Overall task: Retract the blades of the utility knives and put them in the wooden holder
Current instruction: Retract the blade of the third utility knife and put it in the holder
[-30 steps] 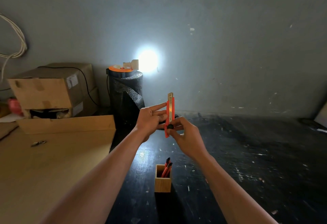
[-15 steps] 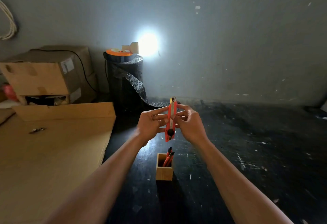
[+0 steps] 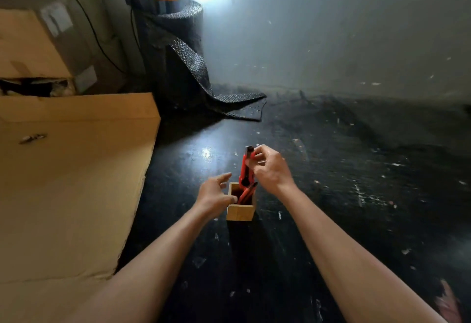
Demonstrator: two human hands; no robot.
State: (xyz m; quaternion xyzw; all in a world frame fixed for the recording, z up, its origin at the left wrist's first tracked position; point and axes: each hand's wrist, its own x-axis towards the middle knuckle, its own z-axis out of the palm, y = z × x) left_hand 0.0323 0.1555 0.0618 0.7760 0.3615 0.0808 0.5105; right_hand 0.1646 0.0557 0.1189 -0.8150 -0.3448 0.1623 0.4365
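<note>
A small square wooden holder (image 3: 240,212) stands on the black table in front of me, with two red utility knives (image 3: 244,194) leaning inside it. My right hand (image 3: 271,169) pinches the top of another red utility knife (image 3: 246,168), held upright with its lower end at the holder's rim. No blade shows at its top end. My left hand (image 3: 213,194) is against the holder's left side, thumb on its near corner and fingers spread apart.
A flat cardboard sheet (image 3: 68,182) covers the table's left part, with cardboard boxes (image 3: 48,42) behind it. A black roll of bubble wrap (image 3: 175,49) stands at the back wall, its loose end trailing onto the scuffed black table (image 3: 356,182).
Both hands have dropped from chest height toward the holder. The left hand let go of the knife and went to the holder's side. The knife's blade no longer sticks out.
</note>
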